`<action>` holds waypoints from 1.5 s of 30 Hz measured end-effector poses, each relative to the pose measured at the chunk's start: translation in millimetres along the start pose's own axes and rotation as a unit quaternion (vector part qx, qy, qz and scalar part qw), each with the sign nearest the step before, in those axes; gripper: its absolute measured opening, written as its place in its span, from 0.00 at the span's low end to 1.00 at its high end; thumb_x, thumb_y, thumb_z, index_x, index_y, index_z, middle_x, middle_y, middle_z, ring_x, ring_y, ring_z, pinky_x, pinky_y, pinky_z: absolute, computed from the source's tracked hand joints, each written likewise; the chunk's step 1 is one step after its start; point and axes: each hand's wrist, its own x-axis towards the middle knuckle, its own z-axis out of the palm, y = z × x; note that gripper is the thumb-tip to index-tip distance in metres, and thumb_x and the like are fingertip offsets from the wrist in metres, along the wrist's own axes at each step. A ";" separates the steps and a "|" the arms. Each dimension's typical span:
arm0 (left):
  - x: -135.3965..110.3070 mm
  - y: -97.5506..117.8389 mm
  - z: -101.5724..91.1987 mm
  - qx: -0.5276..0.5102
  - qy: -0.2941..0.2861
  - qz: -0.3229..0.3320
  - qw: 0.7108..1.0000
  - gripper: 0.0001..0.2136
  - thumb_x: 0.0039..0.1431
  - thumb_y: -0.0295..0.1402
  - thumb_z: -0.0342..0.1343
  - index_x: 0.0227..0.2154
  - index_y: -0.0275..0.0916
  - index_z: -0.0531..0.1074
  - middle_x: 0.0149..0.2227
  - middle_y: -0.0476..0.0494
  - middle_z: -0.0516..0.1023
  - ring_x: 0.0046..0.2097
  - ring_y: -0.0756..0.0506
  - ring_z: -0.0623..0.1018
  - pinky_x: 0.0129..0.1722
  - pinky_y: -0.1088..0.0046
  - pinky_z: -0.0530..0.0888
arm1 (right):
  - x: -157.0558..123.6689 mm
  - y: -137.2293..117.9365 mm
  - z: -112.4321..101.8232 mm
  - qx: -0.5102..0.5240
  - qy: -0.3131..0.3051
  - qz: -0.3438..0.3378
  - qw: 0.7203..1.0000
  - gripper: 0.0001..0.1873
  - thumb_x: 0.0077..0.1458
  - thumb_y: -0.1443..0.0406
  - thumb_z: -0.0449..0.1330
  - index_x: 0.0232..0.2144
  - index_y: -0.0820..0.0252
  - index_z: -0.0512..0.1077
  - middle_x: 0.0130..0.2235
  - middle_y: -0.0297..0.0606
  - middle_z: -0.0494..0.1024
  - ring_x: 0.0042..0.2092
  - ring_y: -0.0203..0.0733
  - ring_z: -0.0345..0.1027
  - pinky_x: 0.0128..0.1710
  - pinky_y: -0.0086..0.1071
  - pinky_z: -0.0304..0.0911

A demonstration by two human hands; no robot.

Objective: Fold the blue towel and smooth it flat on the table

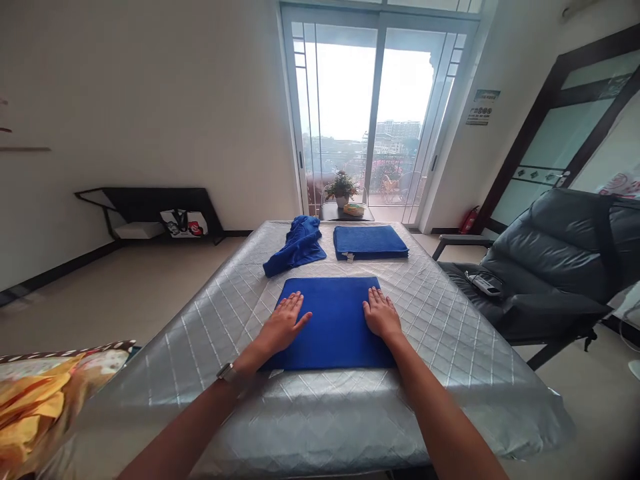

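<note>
A blue towel (335,327), folded into a flat rectangle, lies on the table near me. My left hand (284,323) rests flat on its left side, thumb stretched inward. On the right side of the same towel my right hand (383,315) lies flat, fingers pointing away from me. Neither hand grips anything. Farther back on the right sits a neat stack of folded blue towels (371,241) with a small white label at its front edge. Beside that stack, to the left, lies a crumpled blue towel (299,245).
A silver quilted cover (220,327) drapes the table. A dark armchair (550,253) stands close on the right, with a grey device (484,285) on its seat. Yellow cloth (35,407) lies at the lower left. A potted plant (342,188) stands beyond the table, before the glass doors.
</note>
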 end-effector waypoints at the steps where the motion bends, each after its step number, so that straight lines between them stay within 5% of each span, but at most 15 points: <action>1: 4.2 15.1 -1.8 -0.010 -0.012 0.035 0.999 0.34 0.71 0.52 0.32 0.67 0.29 0.57 0.70 0.33 0.56 0.71 0.40 0.56 0.70 0.58 0.54 | 0.1 0.1 0.2 0.003 0.002 -0.001 1.000 0.34 0.69 0.57 0.36 0.71 0.69 0.47 0.73 0.40 0.45 0.73 0.42 0.36 0.71 0.40 0.33; 7: 53.7 127.9 7.0 -0.075 -0.040 0.160 0.983 0.33 0.72 0.50 0.30 0.68 0.31 0.57 0.70 0.34 0.57 0.71 0.42 0.56 0.70 0.61 0.53 | -0.6 5.1 1.1 -0.010 -0.003 -0.014 1.000 0.33 0.69 0.58 0.37 0.71 0.68 0.47 0.73 0.40 0.44 0.73 0.42 0.36 0.71 0.40 0.34; 11: 85.7 161.9 21.6 -0.094 -0.038 0.138 0.985 0.34 0.72 0.50 0.27 0.69 0.31 0.55 0.71 0.34 0.56 0.72 0.42 0.54 0.70 0.60 0.52 | -1.0 8.2 1.6 -0.025 -0.014 -0.028 0.999 0.33 0.68 0.62 0.40 0.72 0.64 0.46 0.74 0.38 0.41 0.73 0.41 0.34 0.71 0.38 0.34; 14: 95.6 142.9 28.9 -0.089 -0.048 0.074 0.992 0.36 0.71 0.52 0.25 0.69 0.31 0.54 0.71 0.34 0.54 0.72 0.41 0.52 0.70 0.58 0.49 | 0.2 6.5 1.6 -0.011 -0.006 -0.014 1.000 0.33 0.69 0.60 0.37 0.72 0.65 0.47 0.73 0.38 0.44 0.73 0.41 0.35 0.71 0.38 0.33; 21: 88.5 24.2 23.6 -0.027 -0.069 -0.082 0.994 0.38 0.69 0.54 0.24 0.70 0.30 0.50 0.73 0.34 0.48 0.73 0.40 0.48 0.70 0.56 0.47 | 1.6 1.6 -0.3 0.002 -0.018 0.005 1.000 0.35 0.69 0.56 0.35 0.72 0.67 0.45 0.74 0.37 0.43 0.73 0.39 0.33 0.71 0.38 0.30; 25: 76.9 -14.7 22.6 -0.008 -0.047 -0.112 0.993 0.39 0.70 0.54 0.25 0.70 0.26 0.50 0.72 0.30 0.49 0.72 0.38 0.50 0.70 0.55 0.48 | 1.2 1.2 -1.2 -0.003 -0.018 0.006 1.000 0.35 0.69 0.56 0.35 0.72 0.67 0.46 0.74 0.37 0.43 0.73 0.39 0.34 0.71 0.38 0.31; 36: 75.2 -21.2 31.1 -0.007 -0.024 -0.108 0.994 0.39 0.69 0.56 0.27 0.69 0.27 0.52 0.71 0.28 0.52 0.72 0.36 0.53 0.69 0.54 0.51 | 15.0 -11.2 -14.4 -0.095 -0.055 0.021 0.994 0.33 0.67 0.61 0.38 0.71 0.68 0.49 0.73 0.42 0.46 0.73 0.47 0.36 0.70 0.48 0.31; 45: 73.5 -22.6 26.2 -0.006 -0.038 -0.104 0.994 0.40 0.70 0.55 0.27 0.69 0.25 0.52 0.71 0.28 0.52 0.72 0.36 0.54 0.70 0.55 0.51 | 60.1 -6.2 -4.1 -0.039 -0.039 0.016 0.998 0.36 0.69 0.53 0.34 0.72 0.68 0.44 0.74 0.39 0.43 0.73 0.41 0.32 0.71 0.39 0.33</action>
